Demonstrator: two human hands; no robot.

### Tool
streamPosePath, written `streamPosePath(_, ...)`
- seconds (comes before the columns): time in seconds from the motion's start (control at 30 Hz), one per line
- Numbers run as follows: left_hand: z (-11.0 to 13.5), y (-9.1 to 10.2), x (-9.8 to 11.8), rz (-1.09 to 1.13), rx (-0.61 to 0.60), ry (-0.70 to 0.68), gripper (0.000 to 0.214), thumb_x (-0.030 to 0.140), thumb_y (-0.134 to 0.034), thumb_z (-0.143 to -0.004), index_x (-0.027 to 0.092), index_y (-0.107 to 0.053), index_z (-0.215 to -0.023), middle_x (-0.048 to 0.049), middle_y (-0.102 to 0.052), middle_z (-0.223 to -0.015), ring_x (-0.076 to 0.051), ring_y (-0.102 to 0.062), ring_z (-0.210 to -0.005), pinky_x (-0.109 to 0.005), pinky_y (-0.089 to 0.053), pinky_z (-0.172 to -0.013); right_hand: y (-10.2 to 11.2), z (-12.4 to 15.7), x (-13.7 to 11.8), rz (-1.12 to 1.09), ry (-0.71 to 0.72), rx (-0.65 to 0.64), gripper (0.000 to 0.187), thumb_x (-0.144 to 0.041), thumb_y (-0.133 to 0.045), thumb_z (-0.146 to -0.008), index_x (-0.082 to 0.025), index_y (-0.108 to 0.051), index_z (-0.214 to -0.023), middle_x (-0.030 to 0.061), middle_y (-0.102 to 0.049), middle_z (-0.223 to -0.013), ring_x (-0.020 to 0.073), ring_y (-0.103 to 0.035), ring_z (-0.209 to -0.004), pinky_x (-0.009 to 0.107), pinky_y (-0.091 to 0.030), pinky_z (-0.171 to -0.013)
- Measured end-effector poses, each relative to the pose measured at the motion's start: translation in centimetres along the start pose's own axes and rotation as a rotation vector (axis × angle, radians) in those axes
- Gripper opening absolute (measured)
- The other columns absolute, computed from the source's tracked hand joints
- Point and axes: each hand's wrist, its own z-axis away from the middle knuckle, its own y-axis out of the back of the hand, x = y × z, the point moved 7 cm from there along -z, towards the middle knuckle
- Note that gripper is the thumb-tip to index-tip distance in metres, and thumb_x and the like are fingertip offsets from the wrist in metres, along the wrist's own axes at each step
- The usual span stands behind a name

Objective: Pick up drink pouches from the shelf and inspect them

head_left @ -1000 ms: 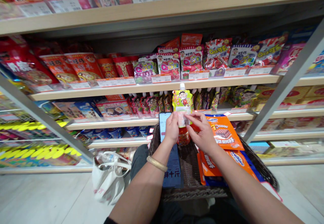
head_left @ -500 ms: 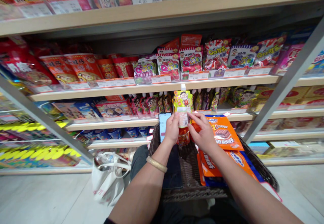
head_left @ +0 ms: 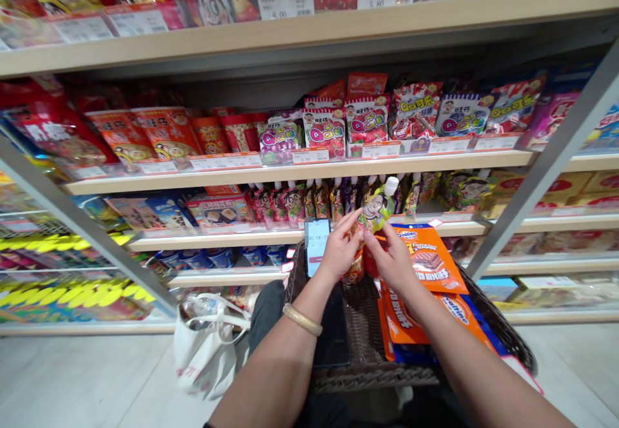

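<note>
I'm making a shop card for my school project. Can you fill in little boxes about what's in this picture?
place: shop aisle facing snack shelves
left hand: pinches the spouted pouch; bracelet on the wrist
right hand: holds the same pouch from the other side
pouch: tilted, white cap pointing up and right, cartoon face showing
basket: dark wicker, under both hands
in basket: phone with lit screen on the left, orange packets on the right
floor: white bag left of the basket

A shop: shelves [head_left: 309, 170] of packaged snacks [head_left: 323, 133] with price tags [head_left: 310, 155] rise beyond the hands, a wicker basket [head_left: 367, 363] beneath them.
</note>
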Motion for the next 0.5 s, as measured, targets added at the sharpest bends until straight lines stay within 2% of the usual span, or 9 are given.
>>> streamPosePath(0.1, 0.1, -0.3, -0.2, -0.037, -0.011, -0.022, 0.063, 0.018, -0.06, -0.077, 0.021, -0.043, -0.138, -0.0105, -0.039, -0.146, -0.024, -0.042, -0.131, -0.037, -0.04, -0.106, 0.4, 0.0, 0.9, -0.067, -0.091, 0.07, 0.03, -0.041, -0.054, -0.087, -0.018, -0.062, -0.104, 0.0087, -0.068, -0.097, 0.0228, -0.063, -0.09, 0.041, -0.05, -0.084)
streamPosePath(0.23, 0.1, -0.4, 0.1, -0.137, 0.012, -0.087, 0.071, 0.011, -0.062, -0.071, 0.023, -0.039, -0.138, -0.0099, -0.037, -0.145, -0.024, -0.037, -0.134, -0.039, -0.034, -0.111, 0.5, -0.2, 0.3, -0.111, -0.006, 0.066, 0.03, -0.034, -0.053, -0.086, -0.018, -0.061, -0.11, 0.0098, -0.067, -0.104, 0.0247, -0.061, -0.1, 0.045, -0.047, -0.092)
streamPosePath(0.3, 0.1, -0.3, 0.3, -0.142, 0.027, -0.103, 0.065, 0.012, -0.065, -0.07, 0.02, -0.044, -0.131, -0.0113, -0.046, -0.136, -0.025, -0.043, -0.128, -0.04, -0.034, -0.11, 0.5, -0.2, -0.4, -0.068, 0.068, 0.038, 0.029, -0.031, -0.052, -0.087, -0.019, -0.06, -0.113, 0.0101, -0.065, -0.11, 0.0248, -0.059, -0.105, 0.046, -0.044, -0.096)
streamPosePath(0.37, 0.1, -0.4, 0.3, -0.076, 0.023, -0.077, 0.053, 0.015, -0.067, -0.07, 0.017, -0.047, -0.119, -0.0102, -0.056, -0.118, -0.023, -0.054, -0.112, -0.039, -0.041, -0.102, 0.6, -0.1, -1.2, -0.019, 0.14, 0.033, 0.029, -0.029, -0.052, -0.088, -0.02, -0.059, -0.115, 0.0098, -0.064, -0.112, 0.0245, -0.059, -0.106, 0.046, -0.044, -0.097)
streamPosePath(0.43, 0.2, -0.6, 0.2, 0.029, 0.006, -0.038, 0.044, 0.017, -0.069, -0.069, 0.017, -0.046, -0.107, -0.0057, -0.06, -0.101, -0.019, -0.06, -0.095, -0.034, -0.047, -0.091, 0.9, 0.1, -2.0, 0.023, 0.209, 0.066, 0.028, -0.026, -0.053, -0.087, -0.021, -0.058, -0.115, 0.009, -0.064, -0.11, 0.0238, -0.059, -0.105, 0.044, -0.046, -0.094)
streamPosePath(0.5, 0.2, -0.8, 0.2, 0.12, -0.003, -0.008, 0.042, 0.019, -0.072, -0.068, 0.019, -0.045, -0.099, -0.0026, -0.06, -0.093, -0.017, -0.06, -0.088, -0.031, -0.048, -0.085, 1.2, 0.5, -2.6, 0.058, 0.261, 0.117, 0.032, -0.022, -0.055, -0.086, -0.023, -0.055, -0.118, 0.0084, -0.063, -0.111, 0.023, -0.059, -0.104, 0.042, -0.048, -0.092)
